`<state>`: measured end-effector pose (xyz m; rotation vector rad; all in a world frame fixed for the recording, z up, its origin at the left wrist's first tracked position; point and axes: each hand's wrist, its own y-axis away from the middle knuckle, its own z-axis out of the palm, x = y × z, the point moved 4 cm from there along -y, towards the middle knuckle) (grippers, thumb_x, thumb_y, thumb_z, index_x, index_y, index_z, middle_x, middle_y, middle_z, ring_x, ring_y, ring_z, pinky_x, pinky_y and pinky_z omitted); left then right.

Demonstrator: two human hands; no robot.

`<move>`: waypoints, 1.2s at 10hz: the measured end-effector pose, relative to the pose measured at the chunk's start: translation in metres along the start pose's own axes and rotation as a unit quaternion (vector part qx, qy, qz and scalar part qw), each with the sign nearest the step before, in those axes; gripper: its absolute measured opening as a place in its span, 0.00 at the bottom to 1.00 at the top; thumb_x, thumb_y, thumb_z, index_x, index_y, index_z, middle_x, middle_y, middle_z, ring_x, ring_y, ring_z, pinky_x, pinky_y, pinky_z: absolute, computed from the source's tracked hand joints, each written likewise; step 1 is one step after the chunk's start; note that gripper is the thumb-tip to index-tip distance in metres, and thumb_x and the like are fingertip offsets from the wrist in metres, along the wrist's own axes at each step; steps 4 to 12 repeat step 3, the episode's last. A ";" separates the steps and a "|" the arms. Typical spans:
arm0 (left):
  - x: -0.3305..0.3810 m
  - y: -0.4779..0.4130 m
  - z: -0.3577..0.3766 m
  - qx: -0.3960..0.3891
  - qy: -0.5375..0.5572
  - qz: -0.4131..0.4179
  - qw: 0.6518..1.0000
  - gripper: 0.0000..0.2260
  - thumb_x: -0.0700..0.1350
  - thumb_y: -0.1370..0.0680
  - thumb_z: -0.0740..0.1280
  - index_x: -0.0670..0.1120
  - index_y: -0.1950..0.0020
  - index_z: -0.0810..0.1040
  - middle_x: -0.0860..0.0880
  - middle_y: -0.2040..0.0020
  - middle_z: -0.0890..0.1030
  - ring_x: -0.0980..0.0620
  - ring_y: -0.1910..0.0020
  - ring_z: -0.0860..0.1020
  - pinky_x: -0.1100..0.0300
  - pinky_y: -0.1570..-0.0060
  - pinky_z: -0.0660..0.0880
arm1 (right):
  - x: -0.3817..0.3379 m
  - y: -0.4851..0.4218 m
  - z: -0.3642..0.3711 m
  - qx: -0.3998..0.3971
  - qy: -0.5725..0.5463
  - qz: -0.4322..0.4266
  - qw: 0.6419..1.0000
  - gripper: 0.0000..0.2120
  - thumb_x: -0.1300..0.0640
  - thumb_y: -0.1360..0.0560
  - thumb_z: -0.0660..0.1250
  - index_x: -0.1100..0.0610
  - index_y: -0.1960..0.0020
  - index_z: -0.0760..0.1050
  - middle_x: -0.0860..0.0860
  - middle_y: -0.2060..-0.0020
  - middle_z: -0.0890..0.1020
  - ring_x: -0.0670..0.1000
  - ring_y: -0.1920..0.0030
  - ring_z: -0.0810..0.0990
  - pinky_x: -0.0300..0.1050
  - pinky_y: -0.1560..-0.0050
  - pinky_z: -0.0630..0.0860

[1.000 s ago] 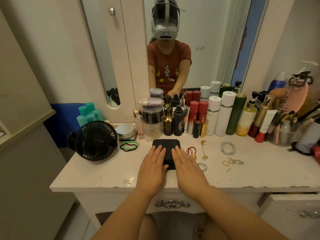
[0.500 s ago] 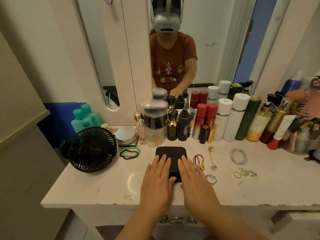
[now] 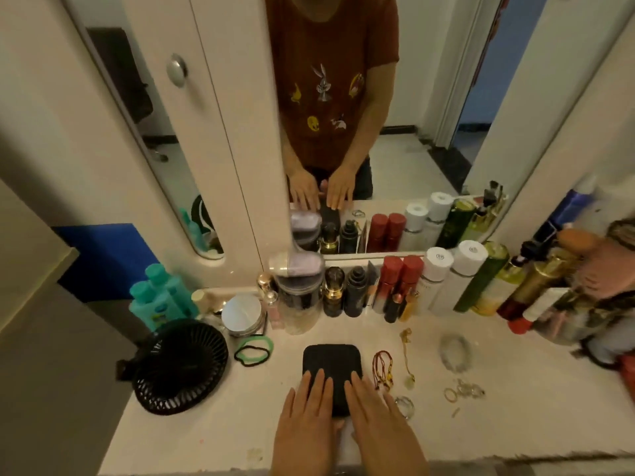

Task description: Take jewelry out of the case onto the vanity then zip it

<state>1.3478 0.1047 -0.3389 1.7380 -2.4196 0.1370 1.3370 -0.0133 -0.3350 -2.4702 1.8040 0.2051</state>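
A black jewelry case (image 3: 331,359) lies closed on the white vanity (image 3: 206,431), near its front edge. My left hand (image 3: 305,424) and my right hand (image 3: 376,420) rest flat on the case's near half, fingers spread, gripping nothing. To the right of the case lie a red cord bracelet (image 3: 383,369), a gold necklace (image 3: 407,355), a pale bead bracelet (image 3: 455,352), a clear ring (image 3: 404,405) and small gold rings (image 3: 464,393). The zipper is hidden from me.
A black desk fan (image 3: 180,367) stands at the left, with a green hair tie (image 3: 253,352) and a round silver tin (image 3: 244,314) beside it. Several bottles (image 3: 402,286) line the mirror (image 3: 378,115) at the back. More toiletries (image 3: 567,293) crowd the right side.
The camera has tilted down and moved closer to the vanity. Both hands stay flat on the black case; the jewelry has not moved.
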 end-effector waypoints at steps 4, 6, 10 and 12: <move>0.043 -0.033 -0.074 -0.057 0.010 0.018 0.998 0.23 0.58 0.39 0.76 0.50 0.48 0.82 0.51 0.46 0.81 0.52 0.45 0.79 0.53 0.43 0.73 | 0.026 -0.010 -0.083 -0.032 0.021 0.026 0.999 0.32 0.47 0.57 0.82 0.49 0.52 0.84 0.51 0.52 0.84 0.50 0.50 0.84 0.52 0.51 0.79; 0.043 -0.033 -0.074 -0.057 0.010 0.018 0.998 0.23 0.58 0.39 0.76 0.50 0.48 0.82 0.51 0.46 0.81 0.52 0.45 0.79 0.53 0.43 0.73 | 0.026 -0.010 -0.083 -0.032 0.021 0.026 0.999 0.32 0.47 0.57 0.82 0.49 0.52 0.84 0.51 0.52 0.84 0.50 0.50 0.84 0.52 0.51 0.79; 0.043 -0.033 -0.074 -0.057 0.010 0.018 0.998 0.23 0.58 0.39 0.76 0.50 0.48 0.82 0.51 0.46 0.81 0.52 0.45 0.79 0.53 0.43 0.73 | 0.026 -0.010 -0.083 -0.032 0.021 0.026 0.999 0.32 0.47 0.57 0.82 0.49 0.52 0.84 0.51 0.52 0.84 0.50 0.50 0.84 0.52 0.51 0.79; 0.043 -0.033 -0.074 -0.057 0.010 0.018 0.998 0.23 0.58 0.39 0.76 0.50 0.48 0.82 0.51 0.46 0.81 0.52 0.45 0.79 0.53 0.43 0.73 | 0.026 -0.010 -0.083 -0.032 0.021 0.026 0.999 0.32 0.47 0.57 0.82 0.49 0.52 0.84 0.51 0.52 0.84 0.50 0.50 0.84 0.52 0.51 0.79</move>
